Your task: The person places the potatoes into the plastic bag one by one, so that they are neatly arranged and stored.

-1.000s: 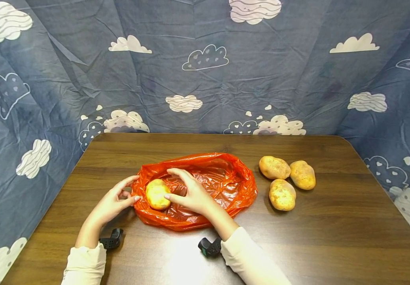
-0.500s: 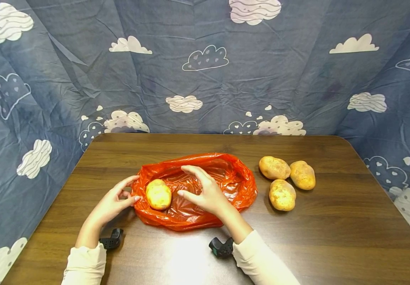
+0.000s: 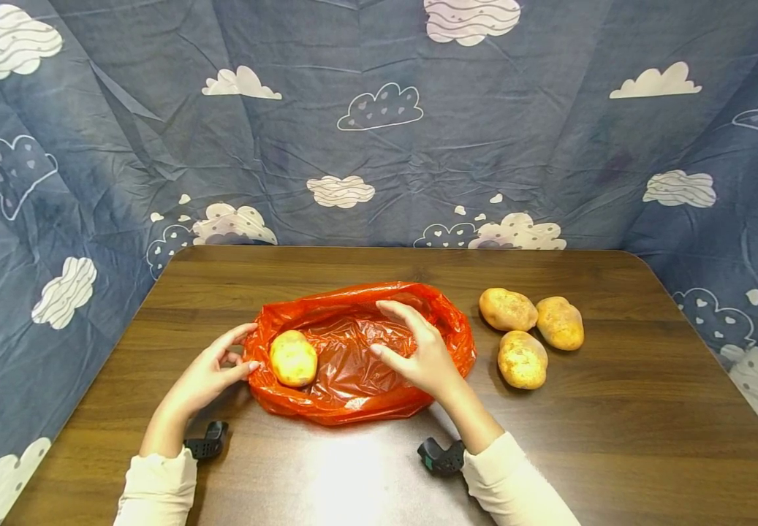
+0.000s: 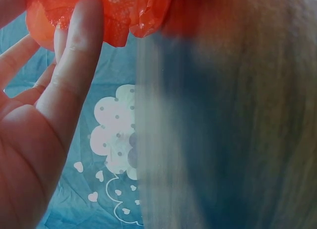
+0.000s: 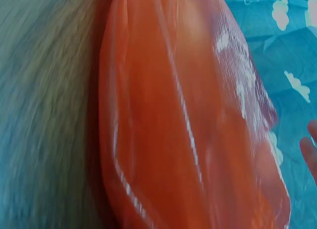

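Note:
A red plastic bag lies on the table with its mouth spread wide. One potato sits inside it at the left end. My left hand holds the bag's left edge, thumb in front and fingers farther back; the left wrist view shows the thumb against the red plastic. Over the right half of the bag is my right hand, thumb and fingers apart with nothing between them. In the right wrist view the bag fills the middle, and only fingertips show at the right edge.
Three potatoes lie close together right of the bag: one at the back left, one at the right and one in front. Black wrist-camera mounts sit at the left wrist and right wrist. A cloud-patterned cloth hangs behind the table.
My right hand has let go of the potato at the bag's left end and moved right across the bag. The left hand and the other potatoes have stayed in place.

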Tool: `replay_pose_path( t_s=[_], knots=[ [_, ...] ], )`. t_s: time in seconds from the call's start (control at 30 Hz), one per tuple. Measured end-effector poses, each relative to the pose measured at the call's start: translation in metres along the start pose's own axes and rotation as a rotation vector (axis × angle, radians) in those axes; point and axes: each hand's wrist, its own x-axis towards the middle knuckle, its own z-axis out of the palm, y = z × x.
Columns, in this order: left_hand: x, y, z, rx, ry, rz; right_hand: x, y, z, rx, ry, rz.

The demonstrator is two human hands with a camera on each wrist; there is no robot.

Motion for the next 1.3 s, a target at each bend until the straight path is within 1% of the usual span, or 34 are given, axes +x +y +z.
replay_pose_path(
  t_s=[0.07,0.17,0.3,0.53,0.7,0.93,1.17,1.3],
  knots=[
    [0.000,0.001,0.000,-0.001,-0.001,-0.002,0.000,-0.007,-0.006,-0.018,0.012,0.001],
    [0.000,0.001,0.000,-0.001,0.000,-0.005,-0.002,-0.008,-0.014,-0.039,0.026,0.008],
    [0.000,0.000,0.000,-0.001,0.003,0.001,-0.006,-0.004,-0.023,-0.055,0.044,0.001],
    [0.000,-0.001,0.000,0.000,-0.001,0.005,-0.016,0.004,-0.036,-0.051,0.066,-0.007],
    [-0.001,0.001,-0.001,-0.002,-0.005,-0.006,-0.023,0.008,-0.045,-0.088,0.083,0.002],
    [-0.001,0.000,-0.002,0.005,-0.007,0.000,-0.033,0.013,-0.059,-0.128,0.101,0.017],
    [-0.001,-0.002,-0.002,0.009,-0.004,0.006,-0.045,0.018,-0.075,-0.169,0.108,0.096],
    [-0.001,-0.001,-0.002,0.004,-0.008,0.000,-0.057,0.039,-0.085,-0.185,0.128,0.079]
  ],
)
